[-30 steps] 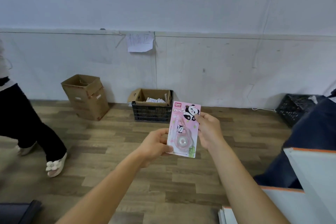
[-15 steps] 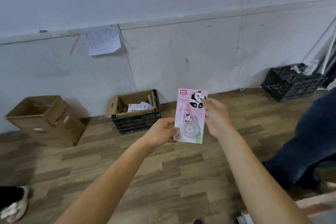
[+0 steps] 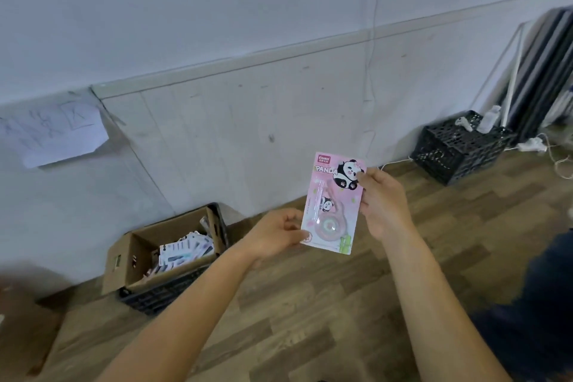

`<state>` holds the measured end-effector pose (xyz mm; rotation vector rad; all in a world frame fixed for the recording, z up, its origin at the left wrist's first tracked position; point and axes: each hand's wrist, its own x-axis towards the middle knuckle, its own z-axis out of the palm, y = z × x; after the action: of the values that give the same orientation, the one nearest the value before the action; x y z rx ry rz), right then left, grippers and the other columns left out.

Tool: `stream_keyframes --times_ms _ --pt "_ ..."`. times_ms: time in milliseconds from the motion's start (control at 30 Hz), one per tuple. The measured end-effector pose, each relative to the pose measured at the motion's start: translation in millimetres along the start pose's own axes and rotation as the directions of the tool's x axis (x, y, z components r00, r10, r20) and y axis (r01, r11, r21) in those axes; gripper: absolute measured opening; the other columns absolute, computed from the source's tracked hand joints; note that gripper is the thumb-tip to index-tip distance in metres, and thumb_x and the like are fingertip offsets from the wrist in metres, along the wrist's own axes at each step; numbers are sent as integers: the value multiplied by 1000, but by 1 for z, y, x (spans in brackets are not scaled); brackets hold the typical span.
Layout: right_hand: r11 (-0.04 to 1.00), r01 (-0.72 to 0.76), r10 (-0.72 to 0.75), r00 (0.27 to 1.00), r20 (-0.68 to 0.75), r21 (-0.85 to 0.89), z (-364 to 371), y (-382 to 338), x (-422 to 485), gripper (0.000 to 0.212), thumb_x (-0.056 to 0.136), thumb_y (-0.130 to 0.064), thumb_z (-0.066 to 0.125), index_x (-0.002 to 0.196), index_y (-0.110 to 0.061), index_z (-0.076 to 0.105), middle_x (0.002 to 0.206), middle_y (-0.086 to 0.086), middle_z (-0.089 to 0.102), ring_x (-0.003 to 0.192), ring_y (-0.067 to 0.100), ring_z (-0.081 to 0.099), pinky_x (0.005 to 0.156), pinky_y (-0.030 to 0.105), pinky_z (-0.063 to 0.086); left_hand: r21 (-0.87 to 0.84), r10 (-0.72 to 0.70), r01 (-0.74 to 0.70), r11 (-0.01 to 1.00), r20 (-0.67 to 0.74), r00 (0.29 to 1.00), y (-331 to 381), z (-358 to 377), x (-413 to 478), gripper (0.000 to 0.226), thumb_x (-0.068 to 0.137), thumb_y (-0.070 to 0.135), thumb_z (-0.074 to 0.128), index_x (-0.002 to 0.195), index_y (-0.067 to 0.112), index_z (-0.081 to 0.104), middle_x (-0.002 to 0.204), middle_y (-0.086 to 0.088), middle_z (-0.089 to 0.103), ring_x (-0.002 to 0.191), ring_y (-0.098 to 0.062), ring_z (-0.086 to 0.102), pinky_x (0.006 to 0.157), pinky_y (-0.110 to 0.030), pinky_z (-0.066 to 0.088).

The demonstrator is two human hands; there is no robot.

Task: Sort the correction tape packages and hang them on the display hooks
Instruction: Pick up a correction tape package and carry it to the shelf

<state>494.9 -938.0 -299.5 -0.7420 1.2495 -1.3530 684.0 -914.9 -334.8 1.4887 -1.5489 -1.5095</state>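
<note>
Cardboard box [image 3: 139,257], flaps open, stands inside a black crate [image 3: 161,298] on the wood-pattern floor [image 3: 310,304] against the wall. It holds a loose heap of carded packages [image 3: 183,253], mostly white with dark print. Their wording is too blurred to read, and the lower part of the heap is hidden by the box's front wall.

A second black crate [image 3: 446,158] sits well apart to the right, also at the wall. A clear bottle [image 3: 489,118] and a pale object show at its top. Whether they lie in it or on it cannot be told, and its interior is not visible.

The correction tape package [image 3: 333,203], a pink card printed with a panda and the word PANDA, is held upright in the air between both hands, to the right of the cardboard box. The left hand [image 3: 276,235] pinches its lower left corner. The right hand [image 3: 384,201] grips its upper right edge with the thumb on the panda print; the fingers behind the card are hidden.

A paper sheet [image 3: 52,133] is fixed to the wall at the left, and its handwriting is illegible. A brown shape [image 3: 18,335] in the lower left corner is blurred and cut off. Dark blue cloth [image 3: 542,319] at the right edge is cut off. Flat panels [image 3: 545,71] lean at the far right and are only partly in frame.
</note>
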Motion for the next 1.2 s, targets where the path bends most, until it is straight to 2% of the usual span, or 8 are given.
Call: stream_keyframes --times_ms 200,367,533,667,800,867,1000,1200 --pt "998 20 -26 993 -114 -51 12 -19 104 15 91 -6 53 85 -7 67 88 16 65 76 24 56 70 37 42 -22 24 -23 1000 52 998 30 -35 114 11 85 5 67 85 16 70 75 10 72 71 -3 65 78 -23 50" --pt "999 45 -50 970 -236 -28 21 -27 194 22 92 -3 53 76 -12 66 77 7 68 68 21 59 65 33 47 62 58 -67 996 142 988 46 -66 224 6 85 12 68 82 14 73 79 2 72 73 -9 62 76 -27 49" --pt "999 45 -35 929 -369 20 33 -47 275 19 92 -3 55 79 -12 65 79 6 71 63 15 64 53 23 52 225 106 -156 962 220 970 85 -105 335 8 85 19 68 79 20 73 75 8 70 66 -1 59 70 -20 46" --pt "995 71 -29 881 -472 71 33 -59 328 20 92 -2 54 76 -11 63 68 -1 71 56 11 65 50 21 52 329 117 -223 918 313 943 120 -116 415 12 85 21 68 77 28 72 74 12 70 65 4 61 66 -16 45" --pt "990 98 -18 796 -605 99 4 -66 369 20 92 -3 54 78 -12 64 70 0 72 58 10 65 53 23 53 319 88 -247 915 439 894 145 -83 482 10 86 18 67 81 26 71 88 5 72 85 -11 67 81 -26 53" --pt "988 106 -7 751 -661 110 -20 -72 393 20 92 -3 54 77 -12 64 68 0 72 56 9 64 54 22 52 327 97 -292 899 501 860 158 -58 516 10 86 18 67 81 26 70 87 6 72 85 -12 67 81 -28 52" --pt "977 159 1 669 -743 145 -77 -88 448 21 93 -3 53 76 -12 63 64 -2 70 53 8 62 55 23 51 348 56 -329 878 608 792 188 2 587 5 88 22 65 90 22 70 93 9 71 84 -6 67 73 -19 52" --pt "961 218 0 612 -791 169 -169 -153 541 20 94 -5 53 78 -11 64 72 5 69 56 11 60 54 24 50 321 72 -383 866 679 731 265 88 691 4 86 20 69 88 23 70 87 7 74 84 -9 69 88 -35 55"
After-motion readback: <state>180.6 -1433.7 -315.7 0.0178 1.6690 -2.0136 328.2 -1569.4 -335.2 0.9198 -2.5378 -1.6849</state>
